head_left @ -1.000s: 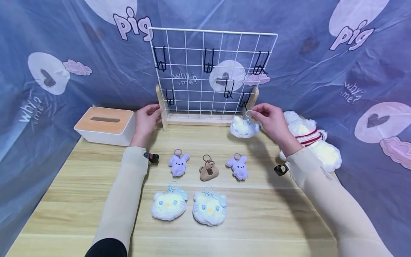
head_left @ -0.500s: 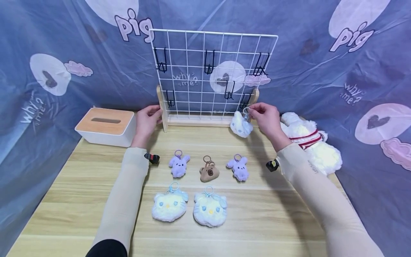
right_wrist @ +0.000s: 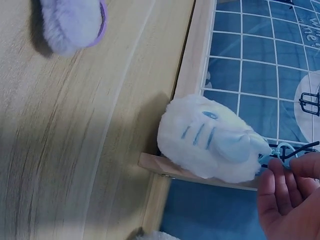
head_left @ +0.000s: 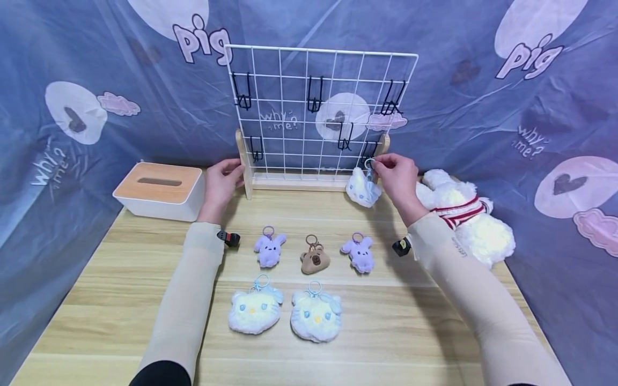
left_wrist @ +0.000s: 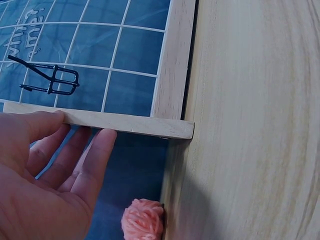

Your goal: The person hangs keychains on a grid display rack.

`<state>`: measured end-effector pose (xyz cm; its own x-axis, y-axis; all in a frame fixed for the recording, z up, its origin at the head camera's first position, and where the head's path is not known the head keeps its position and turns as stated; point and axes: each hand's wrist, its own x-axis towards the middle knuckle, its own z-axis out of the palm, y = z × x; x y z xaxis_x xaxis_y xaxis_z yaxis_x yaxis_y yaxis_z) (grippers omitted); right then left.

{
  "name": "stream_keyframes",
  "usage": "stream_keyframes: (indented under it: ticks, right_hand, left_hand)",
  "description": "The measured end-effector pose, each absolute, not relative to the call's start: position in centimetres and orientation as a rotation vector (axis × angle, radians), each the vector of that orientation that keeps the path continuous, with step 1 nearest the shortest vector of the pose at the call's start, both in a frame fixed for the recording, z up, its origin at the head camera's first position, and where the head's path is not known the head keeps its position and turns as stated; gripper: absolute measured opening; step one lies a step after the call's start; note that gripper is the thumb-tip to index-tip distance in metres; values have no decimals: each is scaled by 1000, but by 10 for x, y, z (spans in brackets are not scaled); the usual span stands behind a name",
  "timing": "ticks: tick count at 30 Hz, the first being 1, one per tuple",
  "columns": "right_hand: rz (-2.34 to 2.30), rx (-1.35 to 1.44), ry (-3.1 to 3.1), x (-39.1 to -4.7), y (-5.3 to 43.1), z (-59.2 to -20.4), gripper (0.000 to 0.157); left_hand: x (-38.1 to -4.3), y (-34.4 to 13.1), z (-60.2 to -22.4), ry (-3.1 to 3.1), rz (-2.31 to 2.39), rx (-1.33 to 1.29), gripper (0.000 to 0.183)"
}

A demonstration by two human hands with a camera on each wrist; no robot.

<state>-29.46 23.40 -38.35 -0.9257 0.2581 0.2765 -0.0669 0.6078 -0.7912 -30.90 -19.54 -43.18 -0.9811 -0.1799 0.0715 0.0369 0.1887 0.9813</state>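
My right hand [head_left: 398,174] pinches the light-blue ring of a white plush cat-face keychain [head_left: 362,187]. In the right wrist view that ring [right_wrist: 285,151] overlaps a black hook [right_wrist: 304,148] low on the white wire grid rack [head_left: 304,136]. The plush hangs turned sideways before the rack's right foot. At the other end, my left hand [head_left: 223,179] grips the rack's wooden side post [left_wrist: 135,125] between thumb and fingertips. On the table lie two more cat-face keychains [head_left: 254,311], two purple bunny keychains [head_left: 269,251] and a brown bear keychain [head_left: 315,260].
A white tissue box with a wooden lid [head_left: 159,190] stands beside my left hand. Behind my right forearm lies a white plush toy [head_left: 483,230] with a red-striped band. More black hooks [head_left: 315,94] hang on the grid, and a printed blue cloth [head_left: 145,43] covers the back.
My right hand has moved slightly left and up, bringing the keychain's ring to the lower-right hook. The plush has turned from facing forward to sideways. My left hand stays at the post.
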Motion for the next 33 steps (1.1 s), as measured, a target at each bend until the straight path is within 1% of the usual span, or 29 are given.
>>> stream_keyframes:
  ticks: [17,33]
  right_hand:
    - [1167,-218,-2494,-294,228,-383,23]
    - [1176,-193,-2497,-288,234,-385,24]
  left_hand:
    - [-308,-196,-432,-2276,-1918,152,36]
    - [-307,-194,-432,-2277,-1911,151,35]
